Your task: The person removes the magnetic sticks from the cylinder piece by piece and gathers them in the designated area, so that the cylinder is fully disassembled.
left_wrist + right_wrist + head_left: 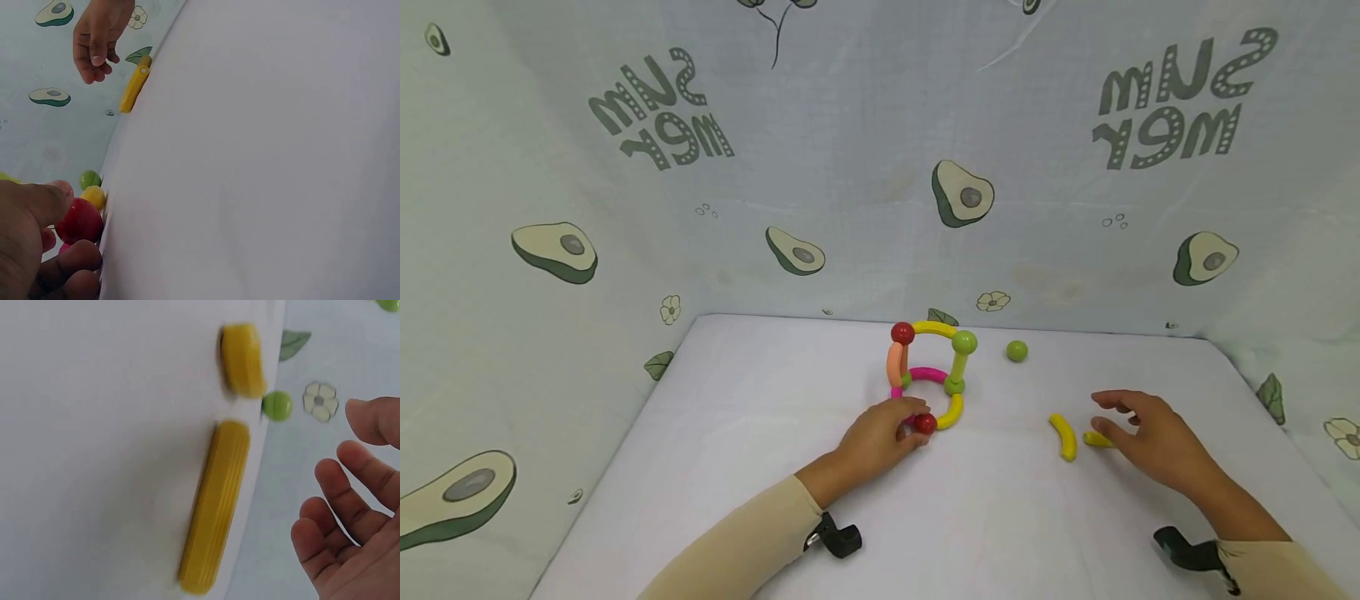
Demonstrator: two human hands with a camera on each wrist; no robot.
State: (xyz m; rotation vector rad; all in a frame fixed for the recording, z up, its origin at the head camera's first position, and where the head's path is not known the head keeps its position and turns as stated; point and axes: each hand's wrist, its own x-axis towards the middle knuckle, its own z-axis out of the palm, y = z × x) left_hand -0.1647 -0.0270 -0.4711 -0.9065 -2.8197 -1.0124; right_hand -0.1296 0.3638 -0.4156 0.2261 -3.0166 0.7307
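My left hand (880,433) pinches a red ball (926,424) at the near lower corner of a toy frame built from balls and rods. Above that corner, the frame has another red ball (902,333), a green ball (965,342), a yellow curved rod (935,328) and an orange rod (895,364). Pink curved rods (928,374) run along its base. My right hand (1157,442) hovers with parted fingers over a yellow rod (215,506), partly hidden by the thumb in the head view, and holds nothing. Left of it lies a yellow curved rod (1063,437).
A loose green ball (1017,351) lies right of the frame, toward the back of the white table (760,375). Behind the table hangs a pale cloth (880,125) printed with avocados. Each wrist wears a black camera mount (838,537).
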